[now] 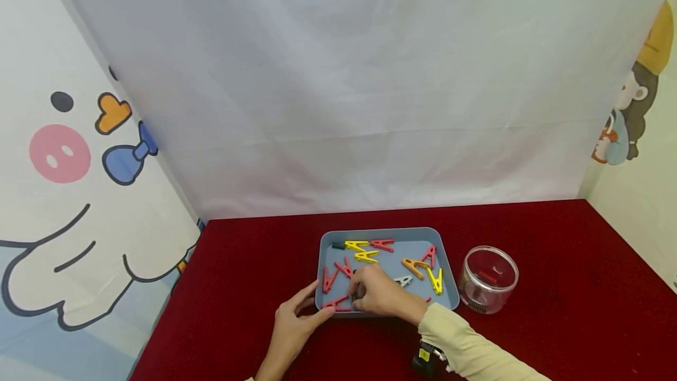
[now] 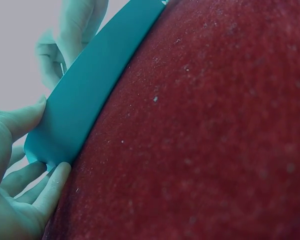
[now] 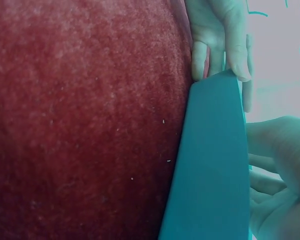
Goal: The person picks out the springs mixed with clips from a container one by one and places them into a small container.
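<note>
A grey-blue tray [image 1: 391,233] holds several small spring clips: red [image 1: 383,244], yellow [image 1: 435,281], orange [image 1: 415,268], a pale grey clip [image 1: 404,280] and a dark green clip [image 1: 338,246]. My left hand [image 1: 292,323] rests on the tray's front left corner. Its thumb lies on the front rim, and its fairly straight fingers touch the left side. Over the front left part of the tray, my right hand [image 1: 379,293] reaches in with curled fingers. It seems to pinch a dark clip, mostly hidden by the fingers. In the left wrist view, the tray wall [image 2: 85,90] hides the fingertips.
Right of the tray stands a clear round jar [image 1: 489,280]. A dark device [image 1: 426,359] shows beneath the right sleeve [image 1: 465,340]. Red cloth [image 1: 254,275] covers the table, with a white curtain [image 1: 359,104] behind and printed panels on both sides.
</note>
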A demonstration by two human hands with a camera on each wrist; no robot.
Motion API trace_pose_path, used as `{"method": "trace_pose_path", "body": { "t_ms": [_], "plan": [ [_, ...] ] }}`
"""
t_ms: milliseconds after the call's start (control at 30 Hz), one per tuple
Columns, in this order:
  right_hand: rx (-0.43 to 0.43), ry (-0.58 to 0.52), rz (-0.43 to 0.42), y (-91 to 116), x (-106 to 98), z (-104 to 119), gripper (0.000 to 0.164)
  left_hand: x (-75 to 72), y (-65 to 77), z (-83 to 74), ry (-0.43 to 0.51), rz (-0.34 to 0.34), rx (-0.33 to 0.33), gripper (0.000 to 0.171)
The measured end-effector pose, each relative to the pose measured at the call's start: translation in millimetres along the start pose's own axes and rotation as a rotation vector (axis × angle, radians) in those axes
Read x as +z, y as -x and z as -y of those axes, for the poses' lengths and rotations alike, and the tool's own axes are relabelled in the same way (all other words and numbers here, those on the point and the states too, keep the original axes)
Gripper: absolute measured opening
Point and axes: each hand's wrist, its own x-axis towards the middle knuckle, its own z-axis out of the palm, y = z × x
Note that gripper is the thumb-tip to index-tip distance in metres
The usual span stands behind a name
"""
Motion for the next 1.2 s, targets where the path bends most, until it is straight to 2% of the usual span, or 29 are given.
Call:
{"method": "trace_pose_path", "body": {
  "t_ms": [533, 1200],
  "plan": [
    [-0.013, -0.112, -0.09, 11.8, -5.7, -0.6, 0.014, 1.3, 0.8, -3.7, -0.041, -0.005, -0.005, 0.062],
    [0.041, -0.182, -0.114, 23.5, -17.1, 3.8, 0.012, 1.3, -0.5, -2.4, -0.059, -0.017, -0.015, 0.062]
  ]
}}
